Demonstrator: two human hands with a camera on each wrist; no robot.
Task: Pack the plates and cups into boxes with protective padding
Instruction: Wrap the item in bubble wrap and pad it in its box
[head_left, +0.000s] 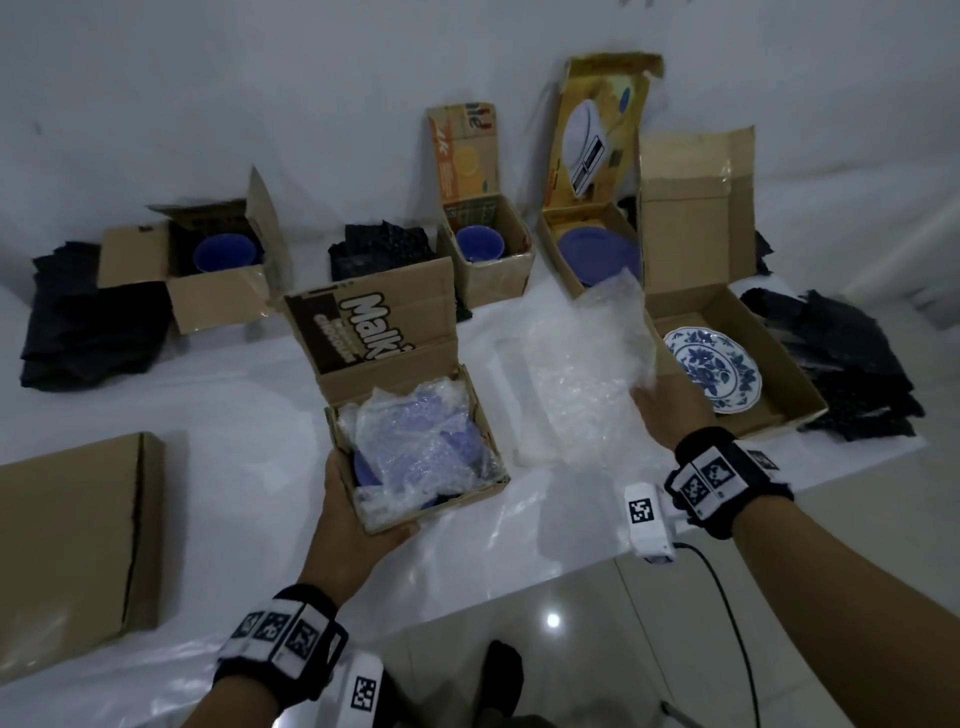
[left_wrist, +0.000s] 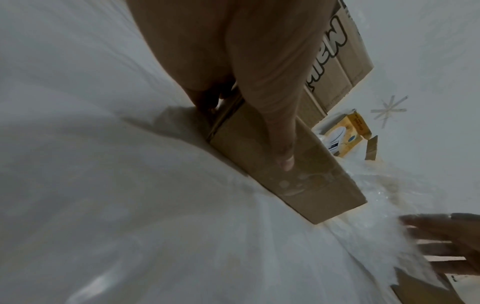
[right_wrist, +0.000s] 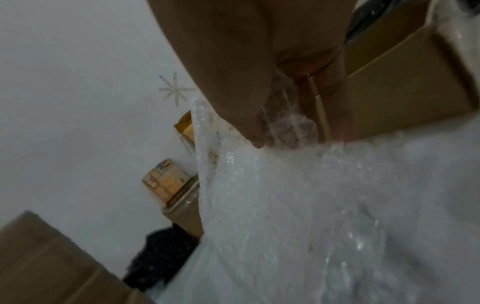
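- Bubble wrap (head_left: 582, 364) lies loose on the white sheet (head_left: 260, 415), between the Malkist box (head_left: 415, 467) and the flat box (head_left: 779, 410) that holds the blue-and-white plate (head_left: 714, 369).
- Right hand (head_left: 670, 402) pinches the wrap's right edge, thumb over it and fingers behind in the right wrist view. The wrap runs up and away from that grip, its top corner lifted toward the scale box (head_left: 597, 145).
- The plate sits just right of that hand, so I judge the wrap goes there next: a short move to the right, and the right hand is the nearer one.
- Left hand (head_left: 353, 519) grips the Malkist box's near-left corner, thumb along the front wall. Its contents, something blue, are already covered in wrap.
- Text: "Malki…" and "chocolate" on the raised flap. Behind it the orange box (head_left: 467, 156) shows "1K", the rest unreadable. The scale box carries a kitchen-scale photo.
- Two blue cups (head_left: 480, 244) stand unpadded in the back boxes.
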